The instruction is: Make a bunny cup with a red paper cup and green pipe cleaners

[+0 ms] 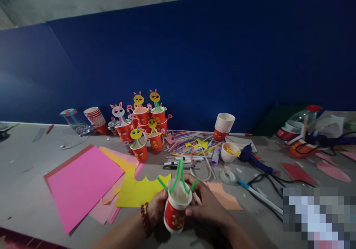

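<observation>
A red and white paper cup point(174, 216) is held between my two hands near the front of the table, tilted a little so its inside shows. My left hand point(158, 207) wraps its left side, with the fingers partly behind it. On the other side my right hand point(205, 201) grips the cup, thumb on the front and fingers near the rim. Green drinking straws point(183, 172) rise from the cup, and two short green ends stick outward at its rim. Beneath and behind it lies a sheet of yellow paper point(139, 191) with a scalloped cut edge.
Finished cup figures with animal faces point(139, 152) stand at the back. Pink paper point(86, 186) lies left. Loose straws and pens point(191, 145), a stack of cups point(224, 123), clear tape point(228, 175), a blue glue gun point(254, 159) and a bottle point(296, 125) spread behind and right.
</observation>
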`<state>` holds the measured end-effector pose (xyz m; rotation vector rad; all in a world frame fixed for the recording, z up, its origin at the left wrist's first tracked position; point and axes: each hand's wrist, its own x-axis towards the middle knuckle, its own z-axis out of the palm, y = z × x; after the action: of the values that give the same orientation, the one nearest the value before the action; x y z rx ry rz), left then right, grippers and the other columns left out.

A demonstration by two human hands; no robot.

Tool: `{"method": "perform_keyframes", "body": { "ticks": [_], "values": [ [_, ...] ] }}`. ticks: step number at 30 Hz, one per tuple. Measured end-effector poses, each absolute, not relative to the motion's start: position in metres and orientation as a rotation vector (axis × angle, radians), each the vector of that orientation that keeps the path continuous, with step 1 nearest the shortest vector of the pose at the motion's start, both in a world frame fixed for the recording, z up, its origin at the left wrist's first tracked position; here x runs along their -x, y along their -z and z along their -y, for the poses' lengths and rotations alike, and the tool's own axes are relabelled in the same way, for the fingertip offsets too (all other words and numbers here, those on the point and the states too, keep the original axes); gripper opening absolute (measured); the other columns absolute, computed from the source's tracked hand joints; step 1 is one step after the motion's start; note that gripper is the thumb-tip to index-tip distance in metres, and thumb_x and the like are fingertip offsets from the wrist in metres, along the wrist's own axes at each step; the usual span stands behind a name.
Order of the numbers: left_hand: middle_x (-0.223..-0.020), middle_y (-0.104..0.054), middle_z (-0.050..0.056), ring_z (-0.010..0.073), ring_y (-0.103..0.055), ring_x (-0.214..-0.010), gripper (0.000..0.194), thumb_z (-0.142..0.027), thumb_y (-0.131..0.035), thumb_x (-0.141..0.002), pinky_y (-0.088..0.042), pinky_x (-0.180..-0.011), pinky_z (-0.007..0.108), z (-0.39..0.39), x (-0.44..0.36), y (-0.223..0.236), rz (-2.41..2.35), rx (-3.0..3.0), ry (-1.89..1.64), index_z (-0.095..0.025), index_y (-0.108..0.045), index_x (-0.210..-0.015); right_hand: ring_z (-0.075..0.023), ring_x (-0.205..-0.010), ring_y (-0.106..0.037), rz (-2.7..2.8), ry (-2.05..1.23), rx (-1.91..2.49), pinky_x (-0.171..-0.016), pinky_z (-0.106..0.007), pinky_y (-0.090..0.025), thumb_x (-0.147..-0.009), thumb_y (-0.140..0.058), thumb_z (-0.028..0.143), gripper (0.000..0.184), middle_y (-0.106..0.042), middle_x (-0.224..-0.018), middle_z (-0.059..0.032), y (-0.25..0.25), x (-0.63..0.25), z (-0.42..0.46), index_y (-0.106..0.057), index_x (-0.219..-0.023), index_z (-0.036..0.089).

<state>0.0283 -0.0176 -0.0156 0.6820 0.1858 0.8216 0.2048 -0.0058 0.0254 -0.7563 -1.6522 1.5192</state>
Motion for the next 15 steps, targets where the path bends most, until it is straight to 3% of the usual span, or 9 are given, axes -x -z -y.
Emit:
{"method": "perform_keyframes", "body": {
  "ticks": [7,11,15],
  "values": [
    [-0.094,-0.075,0.015,0.0312,-0.068,-0.096,0.062,-0.065,-0.071,-0.070,-0.048,-0.087,0.038,0.012,-0.024,0.024,-0.274,-0.650,-0.837,-0.009,-0.073,-0.096,-0.0319,-0.111,-0.060,1.661,-1.367,0.859,-0.095,-0.042,-0.048,-0.068,-0.079,0.045,0.063,-0.067,-0.116,-0.0081,-0.028,-0.202,0.009,-0.062,-0.124,0.024],
    [-0.087,-0.075,0.012,0.0290,-0.069,-0.089,0.051,-0.056,-0.076,-0.071,-0.048,-0.084,0.037,0.009,-0.023,0.022,-0.333,-0.574,-0.901,-0.010,-0.073,-0.094,-0.0312,-0.111,-0.061,1.685,-1.255,0.927,-0.097,-0.043,-0.048,-0.067,-0.073,0.032,0.056,-0.068,-0.118,-0.0088,-0.041,-0.203,0.009,-0.062,-0.122,0.023],
    [-0.093,-0.075,0.008,0.0230,-0.069,-0.088,0.035,-0.041,-0.075,-0.080,-0.047,-0.083,0.032,0.007,-0.027,0.011,-0.404,-0.562,-1.081,-0.014,-0.070,-0.102,-0.0306,-0.114,-0.061,1.619,-1.214,0.969,-0.095,-0.043,-0.052,-0.068,-0.071,0.028,0.055,-0.066,-0.123,-0.0098,-0.047,-0.203,0.007,-0.060,-0.122,0.025]
  ]
}}
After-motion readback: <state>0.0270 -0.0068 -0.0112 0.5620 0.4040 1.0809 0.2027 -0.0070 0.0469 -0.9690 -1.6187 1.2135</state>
